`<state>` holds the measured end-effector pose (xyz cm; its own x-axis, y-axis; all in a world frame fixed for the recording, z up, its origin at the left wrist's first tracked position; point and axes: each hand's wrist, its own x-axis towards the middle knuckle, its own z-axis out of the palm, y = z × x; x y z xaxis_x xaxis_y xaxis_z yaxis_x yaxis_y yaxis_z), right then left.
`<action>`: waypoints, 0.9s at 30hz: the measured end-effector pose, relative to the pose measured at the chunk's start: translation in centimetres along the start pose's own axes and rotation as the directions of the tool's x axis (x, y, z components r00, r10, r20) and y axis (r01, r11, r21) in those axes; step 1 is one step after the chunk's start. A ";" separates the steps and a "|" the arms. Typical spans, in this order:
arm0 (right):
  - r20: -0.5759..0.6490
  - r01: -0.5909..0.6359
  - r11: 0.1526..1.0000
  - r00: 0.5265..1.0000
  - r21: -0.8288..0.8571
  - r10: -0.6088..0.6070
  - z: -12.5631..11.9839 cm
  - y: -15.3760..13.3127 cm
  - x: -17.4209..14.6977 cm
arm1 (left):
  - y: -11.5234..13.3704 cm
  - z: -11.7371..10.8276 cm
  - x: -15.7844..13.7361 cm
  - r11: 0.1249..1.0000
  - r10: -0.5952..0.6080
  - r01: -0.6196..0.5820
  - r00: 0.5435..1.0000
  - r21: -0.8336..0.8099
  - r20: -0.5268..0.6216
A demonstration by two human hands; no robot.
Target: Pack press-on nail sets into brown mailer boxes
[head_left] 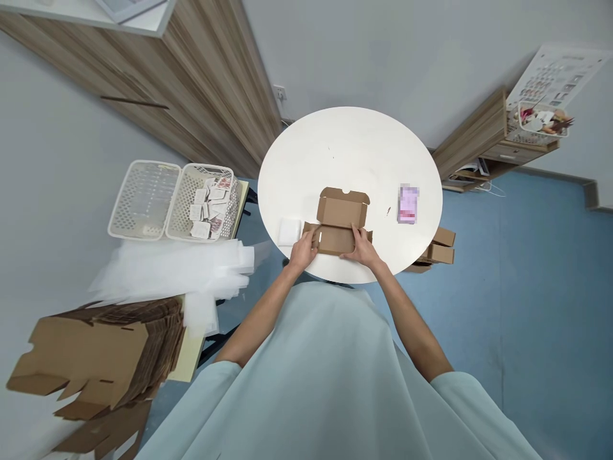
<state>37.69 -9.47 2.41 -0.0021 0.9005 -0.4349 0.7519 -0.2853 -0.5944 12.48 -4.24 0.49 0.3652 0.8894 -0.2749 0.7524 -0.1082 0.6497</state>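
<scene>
A small brown cardboard box (pixel 342 212) lies on the white round table (pixel 335 140), its lid raised and tilted back toward the far side. My left hand (pixel 303 250) grips the left end of the box's tray, by a side flap. On the right end, my right hand (pixel 363 248) has its thumb at the front wall and its fingers over the side. No contents show inside the tray. A white, soft-looking packet (pixel 289 231) lies just left of my left hand. Farther right on the table rests a pink and purple pack (pixel 408 203), blurred in its details.
To the left, a white lidded basket (pixel 175 201) stands open with small cards inside. Below it lie white translucent sleeves (pixel 177 268) and a stack of flat cardboard boxes (pixel 105 358). Folded boxes (pixel 438 248) sit by the table's right edge. A wooden cabinet (pixel 211 83) rises behind left.
</scene>
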 end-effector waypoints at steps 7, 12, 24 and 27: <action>-0.033 -0.031 0.998 0.999 -0.060 0.029 -0.5 -0.3 1.0 | 1.8 -0.8 0.8 0.978 0.001 -0.015 0.998 0.207 0.066; -0.033 -0.018 0.999 0.999 -0.050 0.016 -0.3 0.0 0.8 | 2.3 -2.0 0.7 0.971 0.002 -0.008 1.000 0.240 0.027; -0.002 -0.007 1.000 1.000 -0.023 0.007 -0.3 -0.1 0.7 | 1.8 -2.7 -0.3 0.971 -0.211 0.218 0.975 0.098 -0.075; 0.001 0.006 1.000 1.000 -0.021 -0.006 -0.3 -0.1 0.8 | 3.0 -2.3 -0.4 0.982 -0.187 0.187 0.981 0.001 -0.059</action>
<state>37.85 -8.62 2.35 -0.0071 0.9018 -0.4321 0.7658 -0.2729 -0.5823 13.29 -3.92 4.19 0.1857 0.9184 -0.3493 0.8082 0.0594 0.5858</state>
